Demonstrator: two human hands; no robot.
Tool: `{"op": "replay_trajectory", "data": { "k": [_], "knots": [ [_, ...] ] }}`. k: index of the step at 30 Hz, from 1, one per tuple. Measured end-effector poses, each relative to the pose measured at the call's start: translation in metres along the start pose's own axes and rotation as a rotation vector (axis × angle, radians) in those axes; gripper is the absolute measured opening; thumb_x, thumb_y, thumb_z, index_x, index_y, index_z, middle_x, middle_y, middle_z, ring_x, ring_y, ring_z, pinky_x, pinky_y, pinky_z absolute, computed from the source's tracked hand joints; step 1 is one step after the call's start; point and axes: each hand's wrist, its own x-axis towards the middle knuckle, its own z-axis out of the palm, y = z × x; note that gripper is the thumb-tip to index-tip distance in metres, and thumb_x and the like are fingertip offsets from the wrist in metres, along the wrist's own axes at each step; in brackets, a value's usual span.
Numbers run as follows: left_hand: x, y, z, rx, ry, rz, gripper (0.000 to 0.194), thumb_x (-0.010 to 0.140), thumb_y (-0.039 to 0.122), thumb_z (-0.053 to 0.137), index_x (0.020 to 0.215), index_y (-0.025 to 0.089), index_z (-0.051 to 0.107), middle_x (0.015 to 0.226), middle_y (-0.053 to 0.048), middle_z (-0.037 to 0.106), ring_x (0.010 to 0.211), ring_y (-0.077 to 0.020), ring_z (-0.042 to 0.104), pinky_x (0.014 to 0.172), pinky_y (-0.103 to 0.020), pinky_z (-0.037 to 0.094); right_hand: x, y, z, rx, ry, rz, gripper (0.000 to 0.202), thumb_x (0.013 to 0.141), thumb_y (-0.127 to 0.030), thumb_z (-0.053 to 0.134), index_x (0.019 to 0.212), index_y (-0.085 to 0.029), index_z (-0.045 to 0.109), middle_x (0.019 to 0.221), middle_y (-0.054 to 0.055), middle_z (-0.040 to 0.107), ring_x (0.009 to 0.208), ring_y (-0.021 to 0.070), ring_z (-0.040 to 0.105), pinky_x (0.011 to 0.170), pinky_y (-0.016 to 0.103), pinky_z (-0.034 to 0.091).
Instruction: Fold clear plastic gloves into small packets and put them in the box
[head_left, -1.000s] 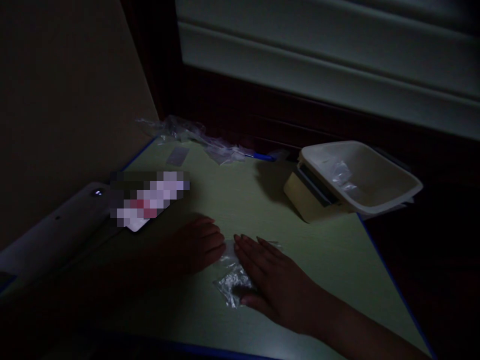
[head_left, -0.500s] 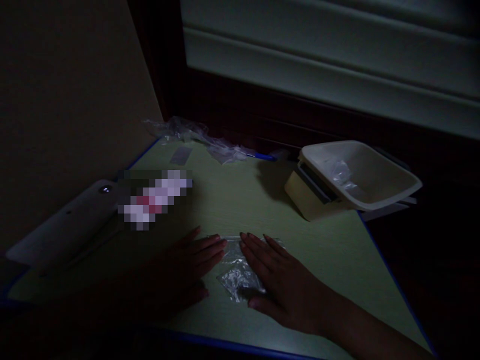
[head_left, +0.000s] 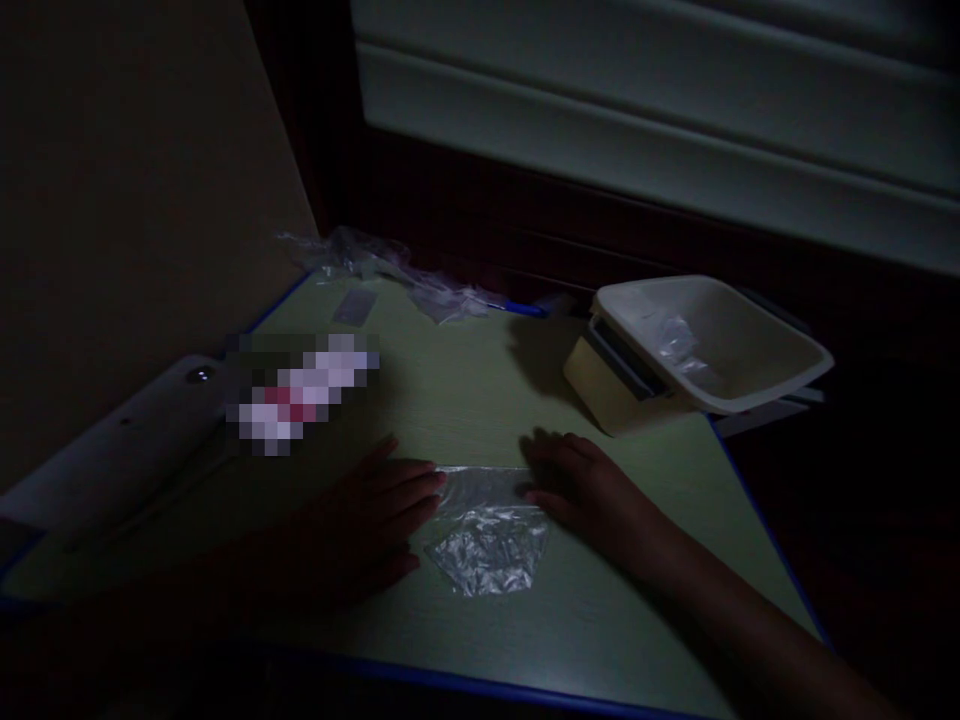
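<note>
A clear plastic bag (head_left: 487,548) lies on the pale green table (head_left: 450,400) in front of me, its lower part crinkled and shiny. My left hand (head_left: 390,510) rests flat and open, fingers stretched so that their tips touch the bag's upper left edge. At the bag's upper right corner is my right hand (head_left: 589,480), its fingers bent and its thumb held apart from them. I see nothing gripped in it. Dim light hides much of the left hand and forearm.
A cream plastic bin (head_left: 630,395) with clear plastic inside stands at the right edge. More clear plastic bags (head_left: 367,260) and a blue pen (head_left: 525,309) lie along the back. To the left are a pixelated item (head_left: 300,395) and a pale flat object (head_left: 112,440).
My right hand has lifted off the middle of the bag and moved to its upper right corner, fingers now bent. More of the bag shows. The left hand stays at its left edge.
</note>
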Motion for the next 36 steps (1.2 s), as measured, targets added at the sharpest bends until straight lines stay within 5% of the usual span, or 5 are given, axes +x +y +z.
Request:
{"op": "replay_trajectory", "data": {
  "k": [6,11,20,27,36],
  "knots": [
    [0.001,-0.004,0.004,-0.038,0.129,-0.039,0.036,0.094,0.025,0.046,0.13,0.019,0.043,0.133,-0.011,0.051,0.127,-0.0245,0.042,0.113,-0.049,0.023,0.013,0.004,0.001,-0.001,-0.124,0.04,0.022,0.067,-0.019,0.076,0.078,-0.02,0.057,0.078,0.002,0.059,0.07,0.0168,0.055,0.061,0.028,0.041],
    [0.018,-0.001,0.006,-0.102,0.152,-0.307,0.059,0.09,0.034,0.053,0.139,0.015,0.029,0.137,-0.015,0.045,0.126,-0.027,0.042,0.103,-0.043,0.04,0.007,-0.004,-0.004,0.127,-0.136,0.022,0.018,0.07,-0.011,0.068,0.07,-0.02,0.052,0.077,0.001,0.058,0.071,0.0155,0.055,0.062,0.027,0.041],
    [0.038,-0.008,0.016,-0.195,0.214,-0.293,0.024,0.075,0.023,0.067,0.098,0.019,0.059,0.124,-0.009,0.055,0.124,-0.0285,0.043,0.103,-0.048,0.036,-0.008,-0.01,0.002,0.27,-0.138,0.117,0.034,0.074,-0.021,0.069,0.105,-0.02,0.055,0.09,0.005,0.067,0.077,0.019,0.062,0.067,0.03,0.047],
    [0.034,-0.003,0.012,-0.29,0.221,-0.297,0.037,0.072,0.02,0.068,0.105,0.019,0.051,0.115,-0.007,0.059,0.115,-0.0244,0.051,0.109,-0.048,0.029,-0.006,-0.012,0.007,0.207,-0.17,-0.001,0.02,0.069,-0.019,0.072,0.085,-0.021,0.061,0.1,0.005,0.067,0.084,0.0207,0.064,0.074,0.033,0.047],
    [0.031,-0.003,0.013,-0.327,0.166,-0.303,0.044,0.075,0.027,0.07,0.114,0.021,0.051,0.107,-0.004,0.06,0.108,-0.0236,0.052,0.11,-0.048,0.026,-0.007,-0.017,0.009,0.146,-0.057,-0.003,0.015,0.07,-0.007,0.066,0.07,-0.021,0.06,0.073,0.0,0.064,0.071,0.0175,0.06,0.067,0.031,0.045]
  ]
}}
